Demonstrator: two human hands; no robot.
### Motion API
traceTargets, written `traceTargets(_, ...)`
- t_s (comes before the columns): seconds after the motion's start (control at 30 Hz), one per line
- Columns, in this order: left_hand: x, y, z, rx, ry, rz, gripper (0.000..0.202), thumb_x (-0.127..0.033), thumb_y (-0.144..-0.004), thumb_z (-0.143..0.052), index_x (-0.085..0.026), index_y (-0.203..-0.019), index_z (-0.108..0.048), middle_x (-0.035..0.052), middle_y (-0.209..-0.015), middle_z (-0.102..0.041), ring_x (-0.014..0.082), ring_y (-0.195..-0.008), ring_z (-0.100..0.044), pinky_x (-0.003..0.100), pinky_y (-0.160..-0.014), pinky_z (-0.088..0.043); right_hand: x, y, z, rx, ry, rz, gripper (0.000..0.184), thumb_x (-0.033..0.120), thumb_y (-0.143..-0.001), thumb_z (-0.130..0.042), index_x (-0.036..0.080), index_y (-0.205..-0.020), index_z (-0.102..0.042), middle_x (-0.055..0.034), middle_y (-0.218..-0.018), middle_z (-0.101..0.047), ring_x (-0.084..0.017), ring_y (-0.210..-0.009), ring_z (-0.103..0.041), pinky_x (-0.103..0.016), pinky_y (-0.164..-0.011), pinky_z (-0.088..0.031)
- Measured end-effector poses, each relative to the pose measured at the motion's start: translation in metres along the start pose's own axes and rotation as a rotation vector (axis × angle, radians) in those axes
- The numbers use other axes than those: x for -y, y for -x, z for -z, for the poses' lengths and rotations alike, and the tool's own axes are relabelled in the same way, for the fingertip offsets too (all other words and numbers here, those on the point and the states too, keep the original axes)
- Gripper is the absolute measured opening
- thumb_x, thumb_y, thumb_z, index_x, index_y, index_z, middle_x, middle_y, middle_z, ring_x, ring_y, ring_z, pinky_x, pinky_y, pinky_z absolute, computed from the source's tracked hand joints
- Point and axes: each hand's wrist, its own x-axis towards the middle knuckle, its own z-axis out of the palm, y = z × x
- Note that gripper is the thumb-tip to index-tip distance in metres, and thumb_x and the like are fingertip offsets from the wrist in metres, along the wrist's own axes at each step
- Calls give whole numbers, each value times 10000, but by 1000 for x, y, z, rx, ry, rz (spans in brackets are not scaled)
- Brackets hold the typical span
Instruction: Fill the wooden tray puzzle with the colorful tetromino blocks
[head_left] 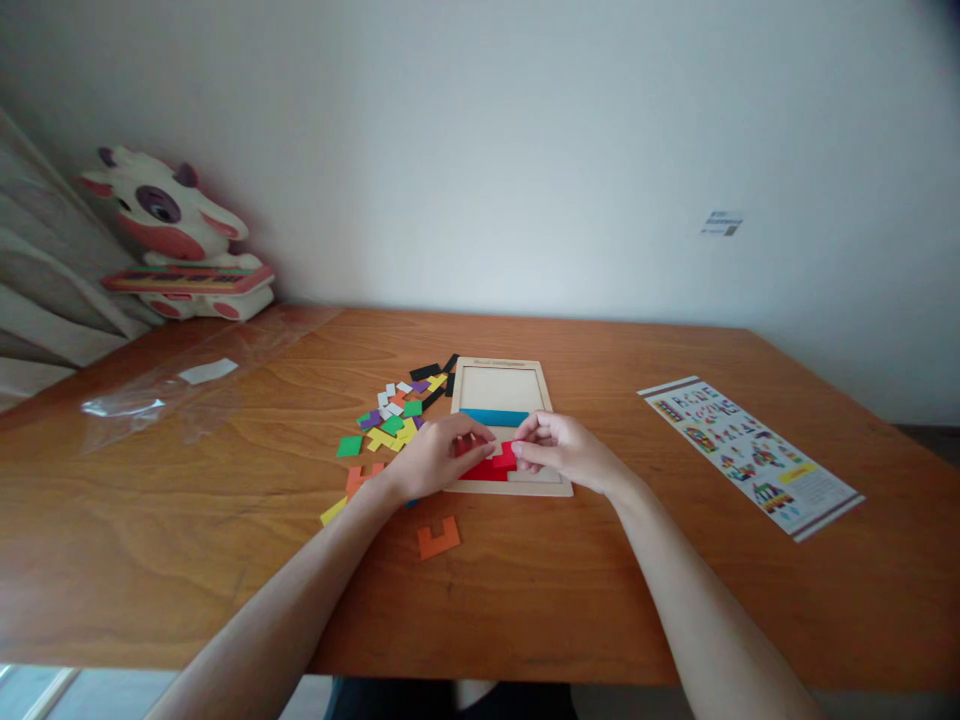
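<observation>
I am pinching the red piece (pixel 491 467) with both hands, my left hand (pixel 439 455) gripping its left end and my right hand (pixel 562 450) its right end. It is lying at the near end of the puzzle board (pixel 499 385), just below the blue piece (pixel 493 417). I am guessing it is light, flat, stiff and a bit smooth, so holding its thin edges with fingertips looks best.

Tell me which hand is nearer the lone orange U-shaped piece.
Left. The left hand rests just beyond the orange U-shaped piece; the right hand is farther off to its right, pinching a red piece on the puzzle tray.
</observation>
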Motion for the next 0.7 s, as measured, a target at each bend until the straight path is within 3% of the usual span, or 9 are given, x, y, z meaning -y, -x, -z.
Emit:
traceTargets(0.1, -5, 2, 1, 63, -197, -212, 254, -374, -951, -564, -206, -1052, -724, 82, -1066, -697, 211, -1004, -621, 348, -915, -483, -2, 3, 10, 24, 2, -86, 264, 328, -768, -781, 159, -914, -640, -29, -762, -707, -121, -649, -645, -263, -635, -544)
traceTargets(0.2, -8, 4, 1, 156, -285, -303, 308, -415, -927, -602, -212, -1135, -702, 90, -1139, -681, 236, -1050, -605, 381, -961, -454, -6, 3, 15, 31, 9, -176, 298, 319, -717, -828, 143, -899, -671, -40, -749, -721, -120, -623, -641, -260, -621, -537)
traceTargets(0.33, -5, 5, 0, 195, -338, -308, 440, -511, -847, -686, -220, -1177, -686, 89, -1177, -671, 257, -1075, -593, 401, -979, -443, -11, 2, 17, 20, 39, -240, 266, 306, -690, -846, 136, -793, -670, -41, -675, -715, -122, -594, -631, -246, -586, -513)
traceTargets(0.7, -6, 6, -2, 200, -374, -306, 329, -456, -900, -637, -222, -1116, -724, 83, -1103, -669, 242, -1030, -593, 384, -933, -443, -21, -1, 14, -7, 219, -133, 207, 359, -752, -769, 161, -806, -740, -21, -615, -675, -131, -556, -578, -243, -525, -433)
